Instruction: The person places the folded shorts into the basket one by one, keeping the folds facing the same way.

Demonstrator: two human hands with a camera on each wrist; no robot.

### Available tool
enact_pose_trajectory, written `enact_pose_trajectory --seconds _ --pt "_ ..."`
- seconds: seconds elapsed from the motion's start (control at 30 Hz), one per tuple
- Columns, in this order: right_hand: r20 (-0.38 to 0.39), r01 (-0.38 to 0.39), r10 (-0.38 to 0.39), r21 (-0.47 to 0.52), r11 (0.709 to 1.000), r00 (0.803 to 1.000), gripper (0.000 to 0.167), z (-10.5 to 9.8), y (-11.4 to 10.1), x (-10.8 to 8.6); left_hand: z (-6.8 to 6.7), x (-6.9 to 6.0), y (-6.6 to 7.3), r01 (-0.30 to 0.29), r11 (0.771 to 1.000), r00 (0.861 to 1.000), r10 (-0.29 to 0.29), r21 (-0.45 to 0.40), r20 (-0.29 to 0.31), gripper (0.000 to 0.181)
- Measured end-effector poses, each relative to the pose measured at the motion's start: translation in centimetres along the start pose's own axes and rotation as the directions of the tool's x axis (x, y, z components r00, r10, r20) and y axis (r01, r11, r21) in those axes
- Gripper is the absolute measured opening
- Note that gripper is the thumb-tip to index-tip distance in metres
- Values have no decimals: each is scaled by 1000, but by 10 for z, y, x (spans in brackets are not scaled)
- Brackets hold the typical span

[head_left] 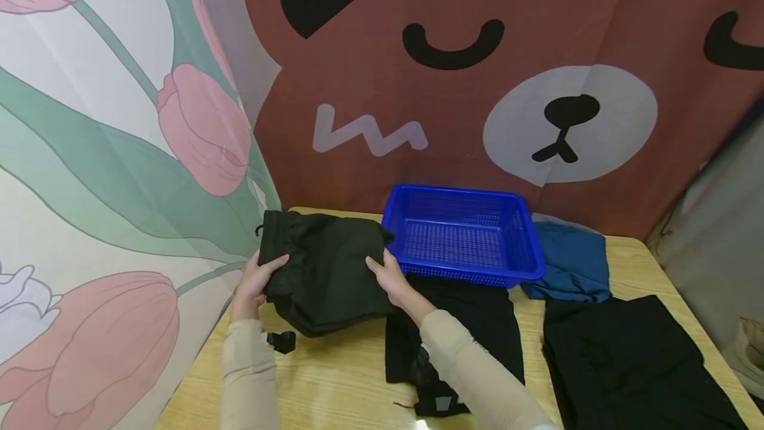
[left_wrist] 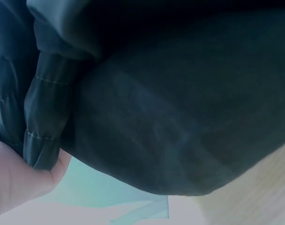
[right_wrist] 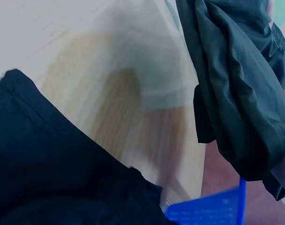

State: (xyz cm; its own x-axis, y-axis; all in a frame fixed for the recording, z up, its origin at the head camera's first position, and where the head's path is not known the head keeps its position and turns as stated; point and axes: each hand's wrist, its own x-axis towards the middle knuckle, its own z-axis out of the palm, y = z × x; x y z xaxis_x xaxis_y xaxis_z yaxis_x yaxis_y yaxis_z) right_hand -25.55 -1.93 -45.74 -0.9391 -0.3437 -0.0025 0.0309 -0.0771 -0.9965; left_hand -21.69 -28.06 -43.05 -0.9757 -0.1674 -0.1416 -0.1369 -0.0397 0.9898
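Dark green garment: bunched into a folded bundle (head_left: 331, 271), held up over the wooden table (head_left: 322, 380), left of the blue basket (head_left: 453, 241); touching the rim or not, can't tell from where I stand.
Left hand: pinching (head_left: 256, 281) the gathered, stitched edge, thumb in front.
Right hand: gripping (head_left: 390, 279) the opposite side, thumb on the near face.
Handling tip: keep both edges level and lightly taut; slack cloth would probably crease.
Sagging bottom: best smoothed flat before any further fold, I'd judge; lower edge currently hangs rounded.
Gathered band: likely springs back, so pinch all layers together.
Basket side: watch the right corner, could snag on the rim.
Black garment by basket: partly under it (head_left: 483, 324); pale patch at its near end, maybe a label, unreadable.
Blue cloth, far-right black garment: no marks readable (head_left: 573, 264) (head_left: 627, 357).
Bear backdrop: zigzag is drawn, not lettering (head_left: 370, 131).
Brands: none legible.
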Motion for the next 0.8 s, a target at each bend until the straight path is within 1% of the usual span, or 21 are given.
enact_pose_trajectory --seconds 0.17,0.23,0.43,0.53,0.67,0.8 --pt "-35 18 -17 26 999 999 48 -15 -8 0 13 2 8 -19 999 1000 19 -34 5 63" --pt "-53 22 -20 23 1000 998 47 -21 -11 0 19 3 11 -28 998 1000 28 -51 5 62" --pt "-100 6 -5 10 1000 995 47 -42 -22 -1 39 8 17 -67 993 997 70 -101 26 56" --pt "-111 -1 2 9 1000 994 48 -52 -25 -1 49 10 20 -65 991 997 69 -119 33 53" --pt "-124 -5 5 4 1000 992 50 -63 -29 -1 61 13 22 -62 991 997 67 -120 37 54" --pt "-131 -12 12 7 1000 991 50 -74 -32 -3 73 15 24 -63 988 997 69 -141 45 53"
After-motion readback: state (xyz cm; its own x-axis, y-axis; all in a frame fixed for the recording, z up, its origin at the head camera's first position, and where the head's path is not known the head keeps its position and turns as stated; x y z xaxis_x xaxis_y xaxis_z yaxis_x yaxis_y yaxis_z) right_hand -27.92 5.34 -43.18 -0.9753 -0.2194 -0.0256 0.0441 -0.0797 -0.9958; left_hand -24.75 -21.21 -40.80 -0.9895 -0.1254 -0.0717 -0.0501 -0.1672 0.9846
